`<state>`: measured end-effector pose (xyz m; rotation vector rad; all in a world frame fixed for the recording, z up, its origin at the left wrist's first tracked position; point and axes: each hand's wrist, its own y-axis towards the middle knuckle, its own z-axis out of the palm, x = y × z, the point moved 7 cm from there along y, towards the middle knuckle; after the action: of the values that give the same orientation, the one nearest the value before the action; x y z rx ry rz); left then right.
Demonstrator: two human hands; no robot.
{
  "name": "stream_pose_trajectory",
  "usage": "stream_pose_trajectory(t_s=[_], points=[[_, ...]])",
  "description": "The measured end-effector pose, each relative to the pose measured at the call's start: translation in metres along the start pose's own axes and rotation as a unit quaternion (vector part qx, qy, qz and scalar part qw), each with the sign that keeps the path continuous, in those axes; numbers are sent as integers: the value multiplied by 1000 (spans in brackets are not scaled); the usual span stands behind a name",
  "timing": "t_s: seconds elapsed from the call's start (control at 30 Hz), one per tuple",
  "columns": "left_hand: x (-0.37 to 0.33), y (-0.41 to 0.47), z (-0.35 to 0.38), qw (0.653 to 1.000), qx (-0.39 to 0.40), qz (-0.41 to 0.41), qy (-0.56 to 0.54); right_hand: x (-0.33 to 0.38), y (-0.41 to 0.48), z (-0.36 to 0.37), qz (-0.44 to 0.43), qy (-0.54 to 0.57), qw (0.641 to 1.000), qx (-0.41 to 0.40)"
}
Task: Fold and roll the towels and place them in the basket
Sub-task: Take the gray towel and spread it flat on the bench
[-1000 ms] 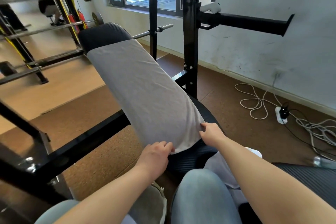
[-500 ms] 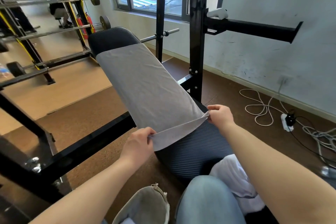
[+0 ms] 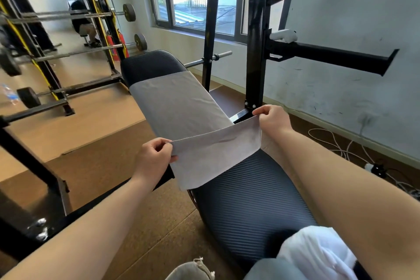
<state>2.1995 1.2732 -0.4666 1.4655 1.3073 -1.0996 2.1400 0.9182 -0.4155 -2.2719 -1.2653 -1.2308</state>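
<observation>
A long grey towel point(image 3: 175, 104) lies along the black padded bench point(image 3: 250, 200). Its near end point(image 3: 216, 152) is lifted off the pad and folded back over the bench. My left hand point(image 3: 152, 159) pinches the near left corner. My right hand point(image 3: 270, 118) pinches the near right corner, held higher and farther away. A grey fabric basket point(image 3: 191, 270) shows only its rim at the bottom edge, on the floor left of the bench. A white cloth point(image 3: 318, 254) lies on my lap at the lower right.
A black rack upright point(image 3: 255, 52) with a side arm point(image 3: 329, 57) stands right of the bench. A barbell end point(image 3: 213, 57) pokes out behind the bench. Loaded barbell racks point(image 3: 68, 48) fill the left. White cables and a power strip point(image 3: 372, 166) lie on the floor at right.
Both hands have lifted the towel's near end off the bench and carried it forward, away from me, so it now folds back. The camera tilted up, and the basket slid to the bottom edge.
</observation>
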Motion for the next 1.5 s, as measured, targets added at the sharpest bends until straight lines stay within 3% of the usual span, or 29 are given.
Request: stream_pose_trajectory(t_s=[0.23,0.5,0.67,0.97,1.13,1.33,1.43,1.5], points=[[-22,54,-28,996,-56,52,-38,53,54,13,-54,-5,998,-37],[-53,121,-63,986,-129,98,27,88,118,52,-14,178,984,-24],[-67,157,-75,976,-172,127,52,113,157,81,-57,117,991,-43],[-54,221,-95,969,-220,86,76,151,205,135,-64,64,994,-68],[-29,248,-84,987,-157,9,14,146,227,175,-17,47,999,-7],[-24,247,-86,987,-152,45,27,98,228,226,123,161,967,152],[-27,245,-86,988,-141,52,22,92,227,231,144,229,939,210],[-31,244,-85,990,-131,53,13,97,226,223,123,259,937,201]])
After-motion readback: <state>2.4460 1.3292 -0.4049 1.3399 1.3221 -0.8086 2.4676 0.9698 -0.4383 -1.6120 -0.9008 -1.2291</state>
